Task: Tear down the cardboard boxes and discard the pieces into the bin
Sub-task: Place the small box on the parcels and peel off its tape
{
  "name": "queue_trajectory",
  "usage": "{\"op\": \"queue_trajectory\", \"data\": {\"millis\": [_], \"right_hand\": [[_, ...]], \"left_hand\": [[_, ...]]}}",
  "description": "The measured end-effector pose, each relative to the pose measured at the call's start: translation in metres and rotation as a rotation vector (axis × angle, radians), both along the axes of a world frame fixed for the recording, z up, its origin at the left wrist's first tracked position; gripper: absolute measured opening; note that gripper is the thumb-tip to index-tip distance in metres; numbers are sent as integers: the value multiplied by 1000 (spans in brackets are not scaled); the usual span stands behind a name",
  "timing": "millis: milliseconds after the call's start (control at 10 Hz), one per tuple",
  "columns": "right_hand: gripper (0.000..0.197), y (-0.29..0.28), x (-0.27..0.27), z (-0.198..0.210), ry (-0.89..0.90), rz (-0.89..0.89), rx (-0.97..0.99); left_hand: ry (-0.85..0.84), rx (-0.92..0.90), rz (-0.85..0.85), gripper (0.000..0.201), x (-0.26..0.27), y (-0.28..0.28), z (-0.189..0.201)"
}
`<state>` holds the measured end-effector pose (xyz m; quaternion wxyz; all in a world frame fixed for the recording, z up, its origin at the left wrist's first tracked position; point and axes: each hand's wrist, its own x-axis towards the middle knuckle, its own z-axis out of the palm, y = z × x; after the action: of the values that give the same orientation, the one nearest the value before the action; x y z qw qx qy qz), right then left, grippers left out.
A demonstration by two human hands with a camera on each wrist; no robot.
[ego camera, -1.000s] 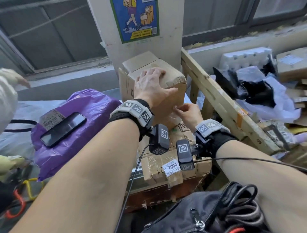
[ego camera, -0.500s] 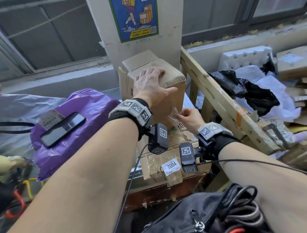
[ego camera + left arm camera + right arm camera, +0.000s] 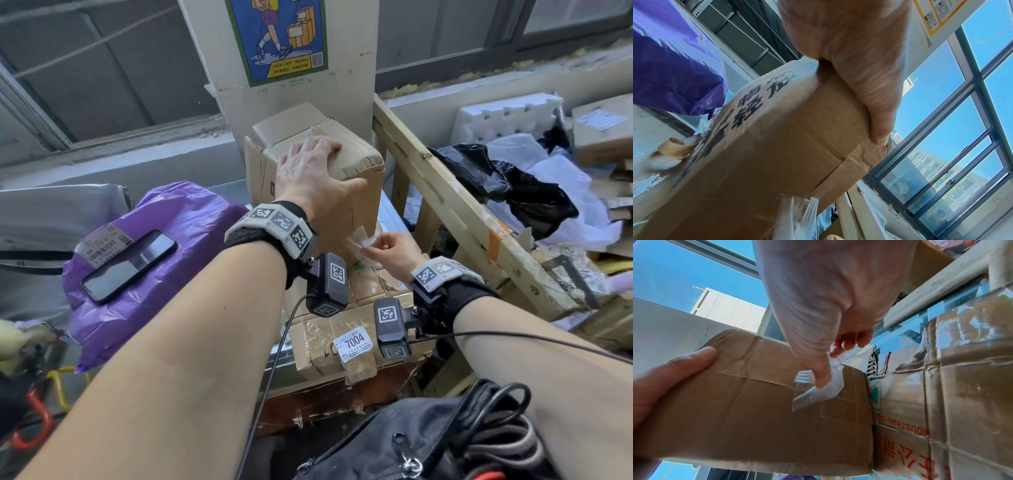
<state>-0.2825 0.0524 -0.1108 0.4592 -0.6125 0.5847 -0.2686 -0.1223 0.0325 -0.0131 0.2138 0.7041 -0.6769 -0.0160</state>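
Note:
A small brown cardboard box stands upright on a larger taped box with a "7004" sticker. My left hand lies over the small box's top, fingers spread across it and thumb down its near face. My right hand pinches a strip of clear tape partly peeled off the near face, low down.
A purple plastic parcel with a phone on it lies to the left. A slanted wooden frame rises on the right; behind it lies a heap of black bags, white plastic and cardboard. A black bag hangs near my body.
My right hand has pulled the clear tape away from the box face, down and to the right. The left hand stays on the box top. The person at far left has gone from view.

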Motion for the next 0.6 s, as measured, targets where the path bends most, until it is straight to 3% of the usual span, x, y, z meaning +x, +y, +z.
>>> {"op": "queue_trajectory", "data": {"millis": [300, 600], "right_hand": [[37, -1, -1, -7, 49, 46, 43], [39, -1, -5, -20, -13, 59, 91]], "left_hand": [[-1, -2, 2, 67, 0, 0, 0], [-4, -4, 4, 67, -1, 2, 0]]}}
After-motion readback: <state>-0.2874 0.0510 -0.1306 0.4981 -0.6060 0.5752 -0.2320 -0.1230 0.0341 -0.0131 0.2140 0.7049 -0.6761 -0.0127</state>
